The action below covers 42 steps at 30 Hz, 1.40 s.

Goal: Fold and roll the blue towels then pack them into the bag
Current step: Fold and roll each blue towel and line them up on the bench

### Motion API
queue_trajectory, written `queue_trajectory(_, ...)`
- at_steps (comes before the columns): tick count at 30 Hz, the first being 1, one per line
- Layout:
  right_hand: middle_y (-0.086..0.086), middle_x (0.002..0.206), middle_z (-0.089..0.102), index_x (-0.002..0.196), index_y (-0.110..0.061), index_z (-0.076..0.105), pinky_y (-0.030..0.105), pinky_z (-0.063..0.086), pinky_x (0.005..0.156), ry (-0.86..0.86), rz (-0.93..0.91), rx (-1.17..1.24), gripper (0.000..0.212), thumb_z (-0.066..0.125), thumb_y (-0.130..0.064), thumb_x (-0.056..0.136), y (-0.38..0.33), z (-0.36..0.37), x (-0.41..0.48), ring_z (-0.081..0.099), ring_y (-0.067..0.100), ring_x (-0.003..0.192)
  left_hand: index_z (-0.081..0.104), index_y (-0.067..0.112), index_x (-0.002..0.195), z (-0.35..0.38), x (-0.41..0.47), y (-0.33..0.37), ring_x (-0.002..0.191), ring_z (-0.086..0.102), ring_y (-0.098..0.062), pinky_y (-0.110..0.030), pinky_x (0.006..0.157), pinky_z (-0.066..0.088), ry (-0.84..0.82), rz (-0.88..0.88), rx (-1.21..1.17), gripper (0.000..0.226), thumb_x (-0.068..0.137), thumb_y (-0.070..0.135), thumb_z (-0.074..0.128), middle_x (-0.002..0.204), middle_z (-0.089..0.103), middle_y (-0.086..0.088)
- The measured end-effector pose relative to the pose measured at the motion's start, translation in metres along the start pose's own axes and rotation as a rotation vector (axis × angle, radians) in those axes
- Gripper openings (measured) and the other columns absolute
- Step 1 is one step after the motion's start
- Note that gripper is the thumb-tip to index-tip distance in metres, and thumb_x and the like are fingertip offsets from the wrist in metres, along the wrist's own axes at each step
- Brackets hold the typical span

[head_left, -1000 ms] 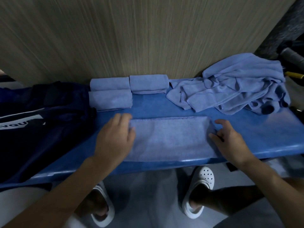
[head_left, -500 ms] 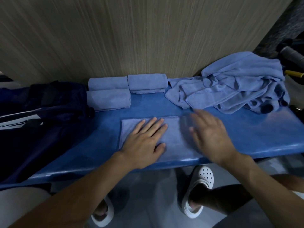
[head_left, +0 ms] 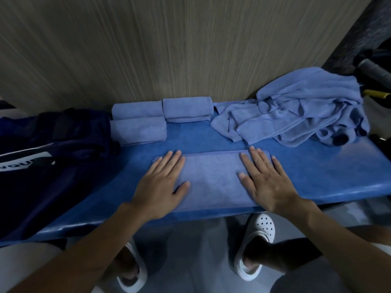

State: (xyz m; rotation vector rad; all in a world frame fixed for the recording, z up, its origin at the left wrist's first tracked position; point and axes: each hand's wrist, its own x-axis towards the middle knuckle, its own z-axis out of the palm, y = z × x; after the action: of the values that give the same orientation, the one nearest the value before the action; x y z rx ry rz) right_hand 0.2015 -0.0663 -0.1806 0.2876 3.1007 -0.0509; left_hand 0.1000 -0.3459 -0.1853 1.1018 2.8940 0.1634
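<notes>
A blue towel (head_left: 211, 178) folded into a flat strip lies near the front edge of the blue bench (head_left: 317, 176). My left hand (head_left: 163, 185) presses flat on its left end with straight fingers. On its right end my right hand (head_left: 266, 180) lies flat in the same way. Three rolled blue towels (head_left: 137, 130) sit together at the back, against the wall. A heap of loose blue towels (head_left: 300, 111) fills the back right. The dark navy bag (head_left: 42, 157) lies at the left end of the bench.
A wood-grain wall (head_left: 169, 49) rises right behind the bench. My feet in white clogs (head_left: 254, 246) stand on the floor below the front edge. Dark gear and a yellow-handled object (head_left: 374, 94) sit beyond the right end.
Both hands have spread apart from the towel's middle toward its ends, sliding flat over it. A second ago they were at the towel's ends with fingers curled at its edges.
</notes>
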Motion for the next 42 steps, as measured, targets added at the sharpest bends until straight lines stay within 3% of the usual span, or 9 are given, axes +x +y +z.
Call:
queue_trajectory(3,0.008,0.156,0.033,0.149,-0.02,0.036,0.054,0.024,0.115,-0.022,0.005,-0.047,0.076,-0.002,-0.06,0.097,-0.001,-0.003,0.002,0.033,0.025,0.143,0.004,0.012,0.157,-0.011,0.001,0.006,0.151,-0.01,-0.013,-0.035,0.123,-0.007,-0.035,-0.046,0.052,0.082,0.088,0.056,-0.001,0.164,-0.004,-0.002)
queue_trajectory(7,0.009,0.159,0.024,0.15,-0.019,0.035,0.055,0.016,0.117,0.005,-0.048,-0.022,0.07,0.012,-0.055,0.095,-0.02,-0.013,0.006,0.025,0.024,0.146,0.027,0.009,0.153,-0.016,0.026,0.046,0.151,0.011,-0.017,-0.039,0.123,0.005,0.094,0.082,0.01,0.068,0.092,0.038,0.02,0.163,0.016,-0.005)
queue_trajectory(11,0.006,0.158,0.028,0.15,-0.021,0.036,0.045,0.018,0.117,0.007,-0.067,0.045,0.074,0.0,-0.06,0.098,-0.03,-0.004,-0.004,0.031,0.023,0.144,0.019,0.019,0.156,0.002,0.031,0.052,0.151,0.005,-0.011,-0.037,0.123,0.007,0.019,0.126,-0.022,0.066,0.096,0.044,0.016,0.164,0.011,0.005)
queue_trajectory(21,0.008,0.151,0.042,0.144,-0.017,0.046,0.054,0.031,0.11,-0.018,0.062,-0.023,0.07,0.012,-0.059,0.099,-0.01,-0.006,-0.004,0.042,0.025,0.138,-0.005,0.029,0.157,-0.001,0.018,0.028,0.15,-0.015,-0.014,-0.039,0.123,-0.007,-0.061,-0.022,0.025,0.074,0.091,0.063,0.003,0.164,-0.011,0.009)
queue_trajectory(27,0.01,0.092,0.058,0.093,-0.014,0.063,0.043,0.044,0.07,0.129,0.123,-0.059,0.046,0.036,-0.049,0.081,-0.031,-0.027,-0.023,0.056,0.033,0.082,0.017,0.02,0.157,-0.004,0.0,0.025,0.15,0.016,-0.026,-0.044,0.122,0.011,-0.06,-0.15,0.078,0.082,0.087,0.062,0.004,0.164,0.016,-0.001)
queue_trajectory(31,0.009,0.094,0.06,0.1,-0.015,0.066,0.042,0.046,0.071,0.091,0.106,-0.01,0.051,0.035,-0.053,0.083,-0.046,-0.019,-0.022,0.058,0.031,0.082,0.055,0.008,0.137,-0.01,-0.022,0.018,0.119,0.057,-0.031,-0.046,0.095,0.049,0.001,-0.138,0.222,0.069,0.094,0.05,0.02,0.136,0.058,-0.01)
queue_trajectory(35,0.004,0.125,0.057,0.127,-0.023,0.059,0.046,0.036,0.098,0.053,-0.04,0.047,0.062,0.025,-0.058,0.087,-0.047,-0.023,-0.006,0.054,0.027,0.114,0.067,0.011,0.085,-0.026,-0.024,0.016,0.078,0.06,-0.03,-0.04,0.068,0.048,0.168,0.009,0.241,0.041,0.087,0.036,0.034,0.091,0.06,-0.008)
queue_trajectory(39,0.004,0.117,0.057,0.112,-0.02,0.065,0.043,0.041,0.082,0.091,0.028,0.024,0.054,0.031,-0.053,0.085,-0.05,-0.021,-0.005,0.055,0.028,0.101,0.06,0.016,0.12,-0.025,-0.009,0.009,0.134,0.048,-0.023,-0.035,0.104,0.038,0.147,0.254,0.068,0.041,0.091,0.031,0.036,0.143,0.051,-0.004)
queue_trajectory(42,0.003,0.117,0.059,0.111,-0.018,0.065,0.043,0.044,0.08,0.088,0.018,0.051,0.054,0.034,-0.053,0.085,-0.05,-0.014,-0.005,0.058,0.028,0.098,0.06,0.018,0.127,-0.023,0.0,0.015,0.131,0.05,-0.017,-0.032,0.1,0.042,0.12,0.292,0.078,0.045,0.093,0.035,0.035,0.141,0.055,0.001)
